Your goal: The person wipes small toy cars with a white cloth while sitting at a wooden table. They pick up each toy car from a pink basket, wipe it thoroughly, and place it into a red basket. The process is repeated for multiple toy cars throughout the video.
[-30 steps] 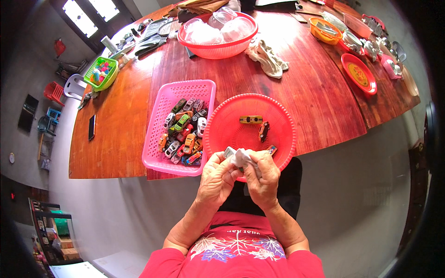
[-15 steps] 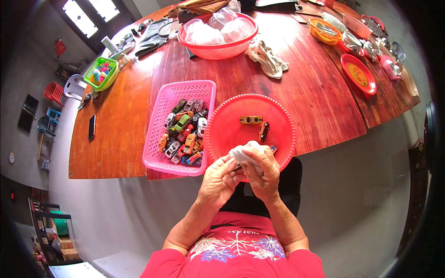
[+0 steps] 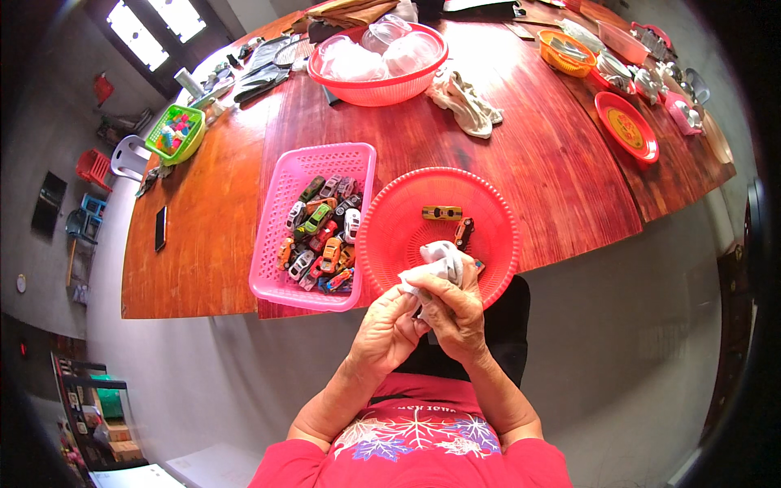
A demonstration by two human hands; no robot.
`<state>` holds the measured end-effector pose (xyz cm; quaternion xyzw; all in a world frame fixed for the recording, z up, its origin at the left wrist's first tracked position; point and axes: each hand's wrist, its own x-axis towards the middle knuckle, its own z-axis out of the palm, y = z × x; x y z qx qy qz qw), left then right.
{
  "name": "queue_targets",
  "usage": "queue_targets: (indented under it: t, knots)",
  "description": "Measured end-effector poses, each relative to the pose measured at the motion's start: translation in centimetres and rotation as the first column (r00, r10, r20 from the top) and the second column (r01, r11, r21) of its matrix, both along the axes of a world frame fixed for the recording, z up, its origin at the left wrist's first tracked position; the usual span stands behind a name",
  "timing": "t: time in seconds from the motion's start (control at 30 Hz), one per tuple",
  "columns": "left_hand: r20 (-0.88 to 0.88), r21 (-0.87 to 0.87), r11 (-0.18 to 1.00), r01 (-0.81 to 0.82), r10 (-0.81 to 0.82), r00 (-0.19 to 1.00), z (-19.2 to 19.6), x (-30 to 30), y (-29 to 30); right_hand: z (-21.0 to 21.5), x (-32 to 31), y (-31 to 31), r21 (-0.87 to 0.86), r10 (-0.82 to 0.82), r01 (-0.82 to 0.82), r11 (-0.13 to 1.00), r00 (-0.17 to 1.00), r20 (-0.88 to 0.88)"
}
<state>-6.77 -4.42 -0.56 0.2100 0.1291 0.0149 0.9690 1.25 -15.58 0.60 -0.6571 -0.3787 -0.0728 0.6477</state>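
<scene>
My right hand (image 3: 457,315) is closed around a crumpled white cloth (image 3: 443,257), which bunches up over the near side of the red round basket (image 3: 376,203). Pressed close beside it, my left hand (image 3: 382,332) is closed in a pinch. A small dark bit shows between the two hands, but the fingers and cloth cover most of it. Inside the round basket lie a gold toy car (image 3: 442,213), an orange and black toy car (image 3: 464,233) and another one partly hidden by my right hand. To the left, a pink rectangular basket (image 3: 271,220) holds several toy cars (image 3: 322,224).
At the back stands a red basket (image 3: 382,91) of clear plastic containers, with a crumpled beige cloth (image 3: 465,104) beside it. A phone (image 3: 160,228) and a green basket (image 3: 192,143) are on the left. A red plate (image 3: 647,146) and an orange basket (image 3: 571,67) sit at right.
The white cloth has been turned and bunched differently, with more of it rising above my right hand. Both hands remain together at the round basket's near edge.
</scene>
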Motion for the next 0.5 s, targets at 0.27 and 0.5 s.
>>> queue_targets:
  t: [0.27, 0.5]
  knots:
    - [-0.048, 0.329, 0.933, -0.145, 0.170, 0.984, 1.6, -0.1, -0.3, 1.9, -0.6, 0.5, 0.284, 0.167, 0.027, 0.959, 0.753, -0.637]
    - [-0.033, 0.376, 0.905, -0.201, 0.230, 0.973, 1.3, -0.2, -0.6, 2.0, -0.6, -0.5, 0.155, 0.138, -0.047, 0.987, 0.745, -0.652]
